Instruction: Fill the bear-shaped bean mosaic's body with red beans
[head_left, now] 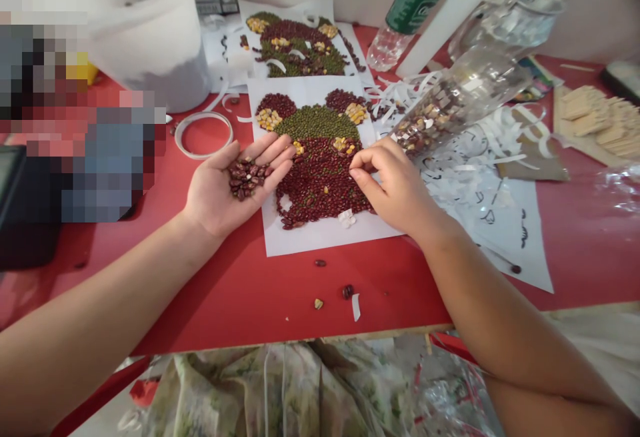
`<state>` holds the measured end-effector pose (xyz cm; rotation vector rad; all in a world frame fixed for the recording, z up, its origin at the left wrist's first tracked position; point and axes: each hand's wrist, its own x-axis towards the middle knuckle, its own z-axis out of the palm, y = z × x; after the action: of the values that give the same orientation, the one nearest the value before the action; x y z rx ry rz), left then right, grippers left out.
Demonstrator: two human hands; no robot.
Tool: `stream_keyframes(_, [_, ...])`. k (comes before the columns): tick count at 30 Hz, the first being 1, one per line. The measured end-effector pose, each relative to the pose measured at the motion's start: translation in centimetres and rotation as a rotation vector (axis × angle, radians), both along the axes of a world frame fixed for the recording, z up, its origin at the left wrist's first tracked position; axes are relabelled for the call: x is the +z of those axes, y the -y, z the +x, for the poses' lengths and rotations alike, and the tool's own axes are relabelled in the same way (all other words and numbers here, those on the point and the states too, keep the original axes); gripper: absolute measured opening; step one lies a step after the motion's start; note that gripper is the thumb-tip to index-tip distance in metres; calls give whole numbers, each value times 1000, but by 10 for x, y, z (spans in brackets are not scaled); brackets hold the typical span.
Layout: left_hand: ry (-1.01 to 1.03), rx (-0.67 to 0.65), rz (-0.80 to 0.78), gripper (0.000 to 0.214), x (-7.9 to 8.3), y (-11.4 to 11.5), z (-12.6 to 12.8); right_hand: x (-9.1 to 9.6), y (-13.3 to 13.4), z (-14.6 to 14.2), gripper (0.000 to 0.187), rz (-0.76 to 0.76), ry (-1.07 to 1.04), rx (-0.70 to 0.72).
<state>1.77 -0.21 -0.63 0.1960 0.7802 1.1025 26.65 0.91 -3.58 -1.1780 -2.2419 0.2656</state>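
My left hand (227, 187) is palm up, its fingers stretched out and slightly curved, with a small heap of dark red beans (246, 178) in the hollow. It hovers over the left edge of a white sheet (287, 240) bearing a bear-like picture made of beans. Green mung beans (317, 122) form the upper band, red beans (320, 184) the lower part, and yellow corn kernels (269, 119) the patches. Over the picture's right side, my right hand (393, 184) has thumb and forefinger pinched together; whatever is between the tips is too small to make out.
Behind lies a second bean picture (300, 44). A white bucket (150, 44) and a tape roll (204, 134) are at left. To the right are a bottle of mixed beans (440, 107), a green-labelled bottle (407, 14), paper strips and wooden sticks (600, 114). Loose beans (349, 292) lie near the front edge.
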Motion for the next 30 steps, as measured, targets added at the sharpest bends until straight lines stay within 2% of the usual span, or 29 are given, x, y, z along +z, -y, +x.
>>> stream_keyframes(10, [-17,13,8,54,-2,-4,-4,-3,-3,4,9,-58,60,65])
stream_keyframes(19, [-29,25,-10,53,-2,-5,-3,-9,-4,-9,10,-23,85,85])
stream_keyframes(25, [-5,31,-17,54,-3,-5,-4,-5,0,-2,19,67,59,77])
stream_keyframes(30, [0,25,-21,55,-3,-5,-4,-2,4,1,24,182,197,134])
